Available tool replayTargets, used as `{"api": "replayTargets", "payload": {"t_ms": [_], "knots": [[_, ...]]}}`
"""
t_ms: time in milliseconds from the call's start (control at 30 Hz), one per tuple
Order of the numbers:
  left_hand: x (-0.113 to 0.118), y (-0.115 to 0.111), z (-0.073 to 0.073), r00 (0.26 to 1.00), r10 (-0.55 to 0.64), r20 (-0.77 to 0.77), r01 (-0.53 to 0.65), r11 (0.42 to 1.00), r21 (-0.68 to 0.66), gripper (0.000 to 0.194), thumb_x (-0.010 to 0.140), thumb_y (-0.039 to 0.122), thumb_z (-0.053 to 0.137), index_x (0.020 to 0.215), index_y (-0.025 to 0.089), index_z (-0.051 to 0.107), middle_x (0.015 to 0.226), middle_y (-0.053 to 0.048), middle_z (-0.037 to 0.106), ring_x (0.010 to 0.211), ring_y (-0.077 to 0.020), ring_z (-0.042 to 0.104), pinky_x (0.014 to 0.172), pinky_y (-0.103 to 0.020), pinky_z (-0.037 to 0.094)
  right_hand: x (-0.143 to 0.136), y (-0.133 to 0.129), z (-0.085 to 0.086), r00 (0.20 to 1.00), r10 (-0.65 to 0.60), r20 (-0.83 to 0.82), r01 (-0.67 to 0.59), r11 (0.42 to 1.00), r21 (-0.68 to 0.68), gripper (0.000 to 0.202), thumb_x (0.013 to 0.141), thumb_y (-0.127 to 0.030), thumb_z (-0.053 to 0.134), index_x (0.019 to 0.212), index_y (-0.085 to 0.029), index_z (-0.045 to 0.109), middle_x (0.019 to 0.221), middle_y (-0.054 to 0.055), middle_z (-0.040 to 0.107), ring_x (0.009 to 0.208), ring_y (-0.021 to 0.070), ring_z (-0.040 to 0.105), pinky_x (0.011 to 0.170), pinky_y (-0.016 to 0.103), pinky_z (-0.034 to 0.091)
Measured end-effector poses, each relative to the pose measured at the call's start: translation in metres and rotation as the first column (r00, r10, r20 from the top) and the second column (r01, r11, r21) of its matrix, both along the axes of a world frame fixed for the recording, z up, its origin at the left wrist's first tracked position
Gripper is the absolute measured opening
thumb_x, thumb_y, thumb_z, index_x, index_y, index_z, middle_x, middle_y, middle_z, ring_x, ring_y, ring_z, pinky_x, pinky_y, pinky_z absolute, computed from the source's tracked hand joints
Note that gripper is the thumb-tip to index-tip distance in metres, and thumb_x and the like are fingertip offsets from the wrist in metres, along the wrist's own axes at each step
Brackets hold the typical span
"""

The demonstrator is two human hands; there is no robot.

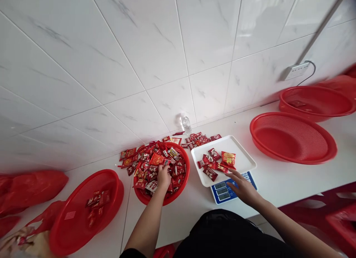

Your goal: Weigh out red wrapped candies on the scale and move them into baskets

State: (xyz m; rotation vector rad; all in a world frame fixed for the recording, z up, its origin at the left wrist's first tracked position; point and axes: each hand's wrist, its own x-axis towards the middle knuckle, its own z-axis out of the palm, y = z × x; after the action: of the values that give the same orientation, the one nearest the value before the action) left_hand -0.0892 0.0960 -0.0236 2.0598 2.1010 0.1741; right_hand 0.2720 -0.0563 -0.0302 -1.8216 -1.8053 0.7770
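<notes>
My left hand reaches into a red round plastic basket heaped with small wrapped snack packets. Its fingers are bent and pinched at a dark red snack packet on top of the heap, and the fingertips are partly hidden. Over the near right edge of a white tray, my right hand is open with its fingers stretched out. Several dark red packets and a red-and-gold packet lie on the tray, close to those fingertips. The tray rests on a blue-and-white digital scale.
Loose red packets lie behind the baskets near a clear plastic bottle. On the left, another red basket holds several packets. Two red baskets stand on the right below a power strip. Red bags lie far left.
</notes>
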Motion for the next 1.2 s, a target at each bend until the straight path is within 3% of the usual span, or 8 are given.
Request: {"api": "replayTargets", "payload": {"t_ms": [167, 267, 400, 567, 700, 833, 1033, 1200], "knots": [[0.025, 0.004, 0.033, 0.963, -0.011, 0.269, -0.055, 0.971, 0.233, 0.028, 0.073, 0.010, 0.051, 0.097, 0.019, 0.061, 0.111, -0.009, 0.050, 0.091, -0.0199, 0.057, 0.080, -0.032, 0.046, 0.005, 0.004, 0.004, 1.000, -0.011, -0.023, 0.011, 1.000, -0.003, 0.038, 0.088, -0.038, 0.039, 0.123, -0.027, 0.050, 0.139, 0.007, 0.040, 0.119, 0.0260, 0.049, 0.090, 0.040, 0.048], [0.065, -0.003, 0.047, 0.809, -0.049, 0.586, -0.015, 0.995, 0.103, 0.026, 0.073, 0.020, 0.058, 0.099, 0.020, 0.060, 0.092, -0.004, 0.060, 0.084, -0.0183, 0.058, 0.076, -0.031, 0.047, 0.007, 0.006, 0.002, 1.000, -0.015, -0.026, 0.016, 1.000, 0.007, 0.037, 0.088, -0.036, 0.040, 0.122, -0.028, 0.051, 0.139, 0.007, 0.040, 0.118, 0.0264, 0.049, 0.092, 0.042, 0.046], [0.131, -0.019, 0.042, 0.566, -0.002, 0.825, 0.179, 0.976, -0.121, 0.032, 0.069, 0.023, 0.064, 0.100, 0.018, 0.061, 0.087, -0.003, 0.064, 0.075, -0.0148, 0.059, 0.070, -0.027, 0.048, 0.009, 0.007, -0.003, 1.000, 0.001, -0.007, -0.001, 1.000, 0.011, 0.037, 0.088, -0.036, 0.041, 0.123, -0.030, 0.050, 0.139, 0.007, 0.040, 0.118, 0.0265, 0.049, 0.092, 0.042, 0.046], [0.174, -0.029, 0.026, 0.530, -0.085, 0.843, 0.284, 0.955, -0.082, 0.043, 0.066, 0.018, 0.067, 0.109, 0.020, 0.060, 0.111, -0.009, 0.060, 0.097, -0.0190, 0.058, 0.080, -0.030, 0.048, 0.013, 0.013, -0.007, 0.989, -0.046, 0.142, 0.039, 0.998, 0.055, 0.046, 0.087, -0.044, 0.042, 0.129, -0.029, 0.045, 0.146, 0.008, 0.028, 0.133, 0.0286, 0.028, 0.102, 0.047, 0.035], [0.160, -0.033, 0.022, 0.607, -0.116, 0.786, 0.192, 0.981, -0.003, 0.036, 0.072, 0.025, 0.063, 0.108, 0.020, 0.061, 0.114, -0.010, 0.057, 0.102, -0.0206, 0.056, 0.084, -0.034, 0.048, 0.007, 0.035, -0.005, 0.957, -0.057, 0.285, 0.063, 0.998, -0.013, 0.072, 0.077, -0.066, 0.046, 0.140, -0.037, 0.028, 0.153, 0.004, 0.004, 0.138, 0.0342, -0.004, 0.105, 0.061, 0.011], [0.129, -0.049, 0.025, 0.615, -0.024, 0.788, 0.111, 0.992, -0.056, 0.034, 0.072, 0.034, 0.062, 0.102, 0.019, 0.060, 0.111, -0.010, 0.059, 0.100, -0.0219, 0.058, 0.084, -0.036, 0.048, -0.013, 0.069, 0.001, 0.950, -0.006, 0.313, 0.049, 0.990, -0.129, 0.089, 0.068, -0.078, 0.043, 0.143, -0.040, 0.014, 0.153, 0.003, -0.007, 0.135, 0.0364, -0.017, 0.101, 0.066, -0.004], [0.094, -0.083, 0.027, 0.607, 0.094, 0.789, 0.067, 0.984, -0.168, 0.037, 0.073, 0.042, 0.059, 0.100, 0.017, 0.060, 0.106, -0.010, 0.063, 0.098, -0.0216, 0.060, 0.088, -0.037, 0.046, -0.035, 0.094, 0.002, 0.928, 0.104, 0.357, -0.041, 0.983, -0.182, 0.087, 0.067, -0.081, 0.040, 0.141, -0.043, 0.016, 0.154, 0.003, -0.002, 0.135, 0.0413, -0.013, 0.095, 0.069, -0.010], [0.086, -0.097, 0.017, 0.583, 0.180, 0.792, 0.046, 0.966, -0.254, 0.038, 0.071, 0.043, 0.060, 0.098, 0.015, 0.062, 0.096, -0.010, 0.065, 0.094, -0.0223, 0.060, 0.080, -0.035, 0.049, -0.028, 0.093, -0.004, 0.902, 0.107, 0.418, -0.072, 0.992, -0.099, 0.065, 0.079, -0.069, 0.036, 0.138, -0.042, 0.028, 0.151, 0.003, 0.017, 0.135, 0.0387, 0.006, 0.099, 0.064, 0.004]]}}
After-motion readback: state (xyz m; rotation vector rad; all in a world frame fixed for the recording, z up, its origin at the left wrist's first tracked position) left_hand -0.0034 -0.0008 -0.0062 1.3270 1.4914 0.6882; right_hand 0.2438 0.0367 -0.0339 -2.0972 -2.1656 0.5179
